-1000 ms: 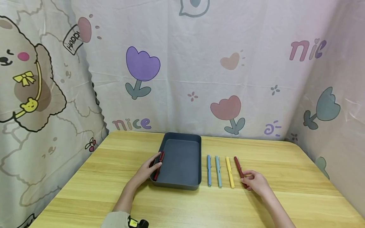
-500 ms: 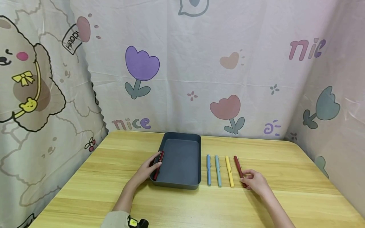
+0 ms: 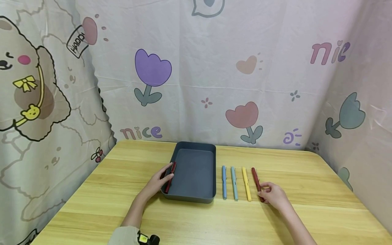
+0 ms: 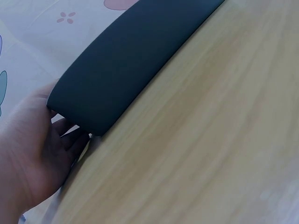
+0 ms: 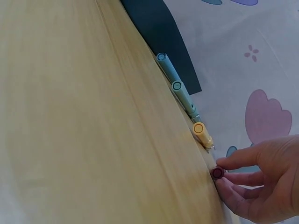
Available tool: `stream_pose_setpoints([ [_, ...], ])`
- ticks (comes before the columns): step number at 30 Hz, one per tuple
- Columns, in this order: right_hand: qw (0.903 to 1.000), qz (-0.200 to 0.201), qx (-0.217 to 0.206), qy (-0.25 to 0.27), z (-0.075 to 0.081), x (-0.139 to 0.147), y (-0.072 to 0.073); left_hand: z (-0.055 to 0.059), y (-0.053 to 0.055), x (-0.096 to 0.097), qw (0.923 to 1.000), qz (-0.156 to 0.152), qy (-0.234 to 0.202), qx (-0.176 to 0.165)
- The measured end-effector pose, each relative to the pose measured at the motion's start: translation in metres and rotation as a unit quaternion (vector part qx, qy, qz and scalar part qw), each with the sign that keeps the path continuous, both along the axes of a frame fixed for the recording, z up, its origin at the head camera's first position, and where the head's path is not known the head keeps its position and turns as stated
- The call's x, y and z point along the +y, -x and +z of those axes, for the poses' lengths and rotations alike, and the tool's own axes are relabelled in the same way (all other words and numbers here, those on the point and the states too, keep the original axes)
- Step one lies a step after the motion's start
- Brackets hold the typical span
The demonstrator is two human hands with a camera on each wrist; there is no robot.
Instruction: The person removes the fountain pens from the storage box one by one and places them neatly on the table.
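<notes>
My left hand (image 3: pixel 154 185) grips the left side of a dark grey rectangular tray (image 3: pixel 191 198), its thumb over the rim. Inside, along that left wall, lies a glossy dark red pen (image 3: pixel 167 187), which the thumb overlaps in the head view. From the left wrist view, the fingers sit against the tray's outer wall (image 4: pixel 121 60). To the right, my right hand (image 3: pixel 275 196) pinches the near end of a matte dark red pen (image 3: pixel 255 177) lying on the table. That pen's round end (image 5: pixel 217 172) shows between thumb and fingers in the right wrist view.
Between the tray and the right hand, a blue pen (image 3: pixel 224 183), a light green pen (image 3: pixel 234 184) and a yellow pen (image 3: pixel 246 185) lie side by side on the wooden table (image 3: pixel 199 221). A printed curtain (image 3: pixel 190 68) hangs behind.
</notes>
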State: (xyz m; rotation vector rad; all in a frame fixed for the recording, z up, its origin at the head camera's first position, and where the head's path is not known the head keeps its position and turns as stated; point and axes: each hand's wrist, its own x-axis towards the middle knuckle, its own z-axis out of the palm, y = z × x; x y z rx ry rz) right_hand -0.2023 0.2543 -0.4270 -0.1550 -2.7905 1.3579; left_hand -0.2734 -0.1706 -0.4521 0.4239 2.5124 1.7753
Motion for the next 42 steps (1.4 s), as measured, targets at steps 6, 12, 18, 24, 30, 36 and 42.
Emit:
stream_pose_setpoints([
  [6,1.0,0.0,0.0,0.0,0.0009,-0.0002,0.0,0.0005,-0.0001,0.0,1.0,-0.005,-0.007,-0.002],
  [12,1.0,-0.002,0.0,-0.001,0.0006,0.0001,0.0004,0.0012,-0.0009,0.0004,1.0,-0.005,-0.006,-0.002],
  [18,1.0,-0.001,-0.003,-0.002,0.0004,0.0004,0.0006,0.0001,-0.0003,0.0004,1.0,-0.004,-0.002,0.001],
  [24,1.0,0.0,-0.003,-0.001,0.0011,0.0002,0.0001,-0.0002,0.0005,0.0002,1.0,-0.002,0.0,0.0],
  [30,1.0,0.0,-0.004,-0.004,0.0014,0.0003,-0.0002,0.0003,0.0001,0.0005,1.0,-0.001,-0.001,-0.004],
  [36,1.0,0.0,-0.006,-0.001,0.0018,0.001,-0.0001,0.0001,-0.0003,0.0011,1.0,0.0,-0.005,-0.006],
  [42,1.0,0.0,-0.004,0.002,0.0044,0.0027,-0.0013,-0.0003,-0.0001,0.001,1.0,0.001,-0.005,-0.005],
])
